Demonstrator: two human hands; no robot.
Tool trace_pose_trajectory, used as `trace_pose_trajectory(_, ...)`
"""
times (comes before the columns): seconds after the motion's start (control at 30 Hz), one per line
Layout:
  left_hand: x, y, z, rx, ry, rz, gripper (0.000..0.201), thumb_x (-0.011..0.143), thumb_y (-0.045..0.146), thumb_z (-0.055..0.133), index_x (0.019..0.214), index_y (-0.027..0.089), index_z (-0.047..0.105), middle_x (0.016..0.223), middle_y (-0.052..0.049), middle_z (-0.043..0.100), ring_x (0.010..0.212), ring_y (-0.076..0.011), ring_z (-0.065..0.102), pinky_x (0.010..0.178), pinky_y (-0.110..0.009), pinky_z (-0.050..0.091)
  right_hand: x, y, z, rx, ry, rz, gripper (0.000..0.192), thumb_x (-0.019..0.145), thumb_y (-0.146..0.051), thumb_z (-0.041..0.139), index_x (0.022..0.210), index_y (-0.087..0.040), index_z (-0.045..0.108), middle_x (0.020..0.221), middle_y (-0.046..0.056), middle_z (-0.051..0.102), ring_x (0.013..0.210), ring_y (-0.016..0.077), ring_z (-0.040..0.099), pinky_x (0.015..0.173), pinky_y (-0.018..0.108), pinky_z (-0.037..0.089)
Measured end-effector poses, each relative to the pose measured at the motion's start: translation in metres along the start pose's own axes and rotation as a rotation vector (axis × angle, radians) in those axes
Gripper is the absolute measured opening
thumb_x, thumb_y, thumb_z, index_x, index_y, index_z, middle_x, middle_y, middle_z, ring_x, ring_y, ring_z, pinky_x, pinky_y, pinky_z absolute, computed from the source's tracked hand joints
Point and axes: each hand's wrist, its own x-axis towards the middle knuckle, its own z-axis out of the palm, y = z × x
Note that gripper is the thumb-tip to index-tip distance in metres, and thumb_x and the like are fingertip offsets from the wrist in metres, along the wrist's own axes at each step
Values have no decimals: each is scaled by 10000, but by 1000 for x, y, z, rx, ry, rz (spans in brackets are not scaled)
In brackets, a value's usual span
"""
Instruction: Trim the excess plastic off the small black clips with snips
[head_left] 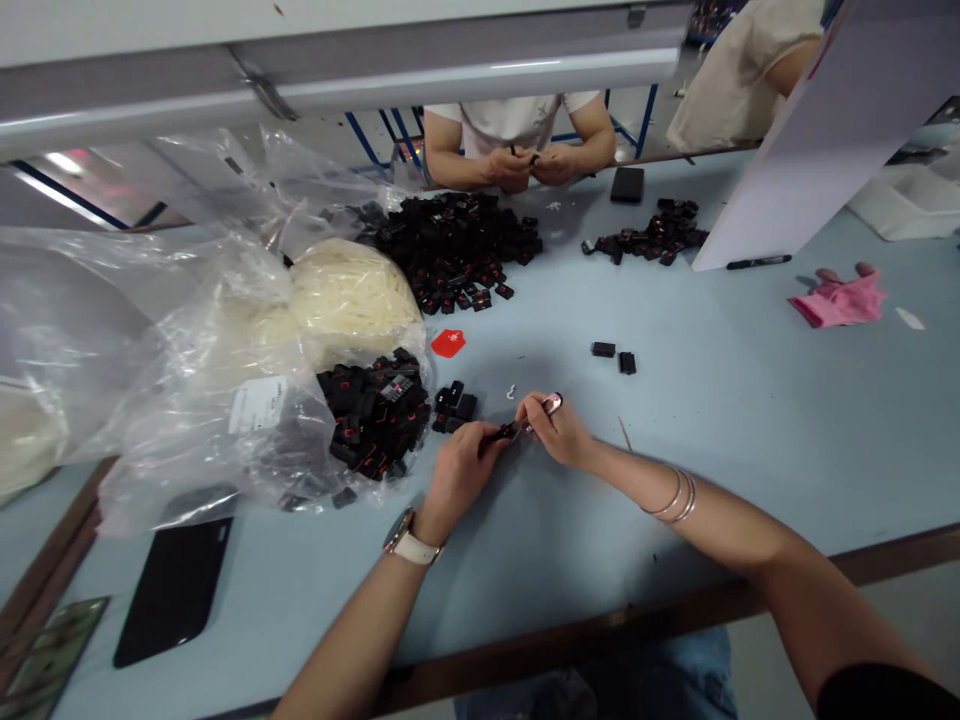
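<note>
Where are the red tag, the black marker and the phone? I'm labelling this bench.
red tag [448, 343]: head view, centre of its face.
black marker [757, 262]: head view, middle of its barrel.
phone [174, 588]: head view, middle of its dark face.

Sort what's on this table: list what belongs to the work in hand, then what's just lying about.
In use:
left hand and right hand, together holding a small black part
bag of black parts
loose black parts
bag of white strips

Lying about:
phone
pink cloth
black marker
red tag
</note>
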Motion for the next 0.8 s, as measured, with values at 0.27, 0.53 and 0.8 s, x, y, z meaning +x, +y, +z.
trace_pose_trajectory(0.27, 0, 0, 0, -1, 11, -2, 118, 882, 287, 574, 869, 176, 611, 772, -32, 671, 682, -163, 639, 617, -270, 509, -2, -2, -1, 92, 86, 36, 441, 935, -484, 298, 673, -193, 502, 470, -45, 437, 436, 93, 429, 470, 219, 321)
trace_pose_trajectory(0.53, 0, 0, 0, -1, -13, -26, 116, 882, 289, 567, 854, 185, 611, 772, -30, 671, 684, -168, 638, 620, -284, 512, -3, 6, 2, 64, 43, -2, 443, 952, -479, 270, 714, -194, 512, 500, -44, 451, 453, 93, 452, 484, 223, 328)
trace_pose_trajectory(0.8, 0, 1, -1, 23, 9, 15, 105, 884, 267, 566, 855, 174, 607, 761, -35, 670, 674, -168, 637, 607, -273, 507, -2, 4, 1, 2, 29, -2, 389, 954, -413, 288, 714, -200, 508, 506, -42, 448, 476, 101, 436, 511, 237, 330)
